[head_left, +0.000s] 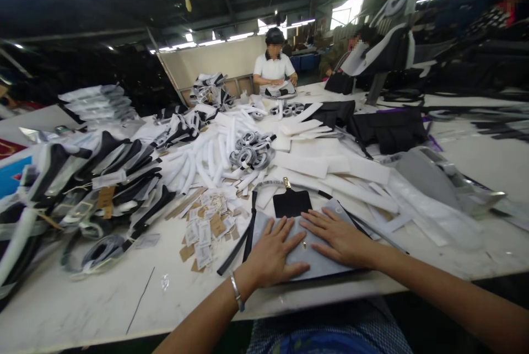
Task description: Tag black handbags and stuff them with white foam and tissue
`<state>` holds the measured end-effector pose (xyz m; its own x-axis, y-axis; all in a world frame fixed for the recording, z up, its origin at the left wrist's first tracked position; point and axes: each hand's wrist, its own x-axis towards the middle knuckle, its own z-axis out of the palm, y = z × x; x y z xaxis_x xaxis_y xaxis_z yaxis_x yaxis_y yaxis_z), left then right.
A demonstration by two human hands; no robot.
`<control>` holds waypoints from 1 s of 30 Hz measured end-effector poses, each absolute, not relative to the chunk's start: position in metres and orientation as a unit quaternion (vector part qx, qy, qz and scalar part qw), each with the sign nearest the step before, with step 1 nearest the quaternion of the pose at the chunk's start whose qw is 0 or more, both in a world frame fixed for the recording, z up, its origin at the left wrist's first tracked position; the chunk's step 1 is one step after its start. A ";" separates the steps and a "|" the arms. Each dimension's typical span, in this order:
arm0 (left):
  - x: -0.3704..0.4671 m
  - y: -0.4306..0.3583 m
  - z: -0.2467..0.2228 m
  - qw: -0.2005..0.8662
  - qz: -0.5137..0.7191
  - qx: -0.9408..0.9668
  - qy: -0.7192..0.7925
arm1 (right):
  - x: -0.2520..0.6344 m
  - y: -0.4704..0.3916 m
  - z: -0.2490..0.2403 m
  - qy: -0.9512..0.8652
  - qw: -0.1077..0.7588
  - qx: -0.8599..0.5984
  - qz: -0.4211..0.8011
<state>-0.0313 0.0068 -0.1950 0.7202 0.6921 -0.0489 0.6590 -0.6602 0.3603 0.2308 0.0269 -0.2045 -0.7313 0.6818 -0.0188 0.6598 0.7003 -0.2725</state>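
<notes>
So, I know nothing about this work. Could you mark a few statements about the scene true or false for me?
1. The left hand and right hand both rest on a flat grey piece with black edging. True.
2. Brown and white paper tags lie left of the left hand. True.
3. The right hand grips one of those tags. False: it lies flat, fingers extended.
4. Both wrists are bare. False: a shiny silver bracelet circles the left one.
5. Farther back is a person in a white shirt. True.

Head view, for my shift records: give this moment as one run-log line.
left hand: spread on bag | right hand: spread on bag | left of bag: tags | beyond bag: white strips
</notes>
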 end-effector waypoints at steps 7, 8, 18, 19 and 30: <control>-0.028 0.006 -0.198 0.181 0.051 0.904 0.383 | 0.230 0.034 -0.210 -0.917 0.062 -0.365 0.149; -0.028 0.006 -0.198 0.178 0.053 0.904 0.384 | 0.230 0.033 -0.208 -0.916 0.067 -0.364 0.157; -0.030 0.006 -0.199 0.178 0.076 0.902 0.386 | 0.198 0.092 -0.180 -0.798 0.221 -0.511 0.229; -0.030 0.005 -0.199 0.179 0.077 0.902 0.386 | 0.191 0.105 -0.180 -0.789 0.224 -0.522 0.232; -0.033 0.005 -0.204 0.147 0.104 0.910 0.374 | 0.187 0.090 -0.168 -0.702 0.281 -0.496 0.427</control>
